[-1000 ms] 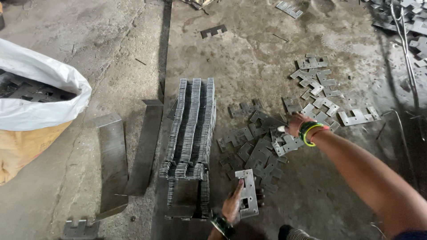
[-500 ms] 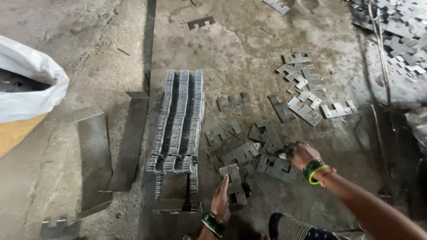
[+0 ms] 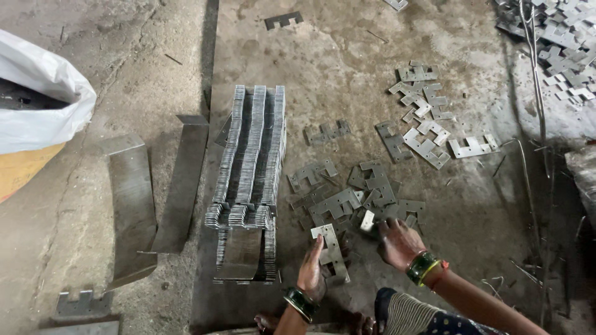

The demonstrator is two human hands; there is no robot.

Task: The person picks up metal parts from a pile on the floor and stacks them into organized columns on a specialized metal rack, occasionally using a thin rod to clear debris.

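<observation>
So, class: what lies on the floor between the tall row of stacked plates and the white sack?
Head view: between the stacked plates and the sack lie two long flat metal strips on the concrete floor.

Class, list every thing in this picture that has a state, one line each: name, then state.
left hand: holds a flat notched metal plate by its edge.
right hand: fingers on the loose plates, touching a small piece.
stacked plates: on edge, in three packed rows.
scattered plates: lying flat, apart.
white sack: open, metal pieces inside.
two long strips: lying flat on the floor.
</observation>
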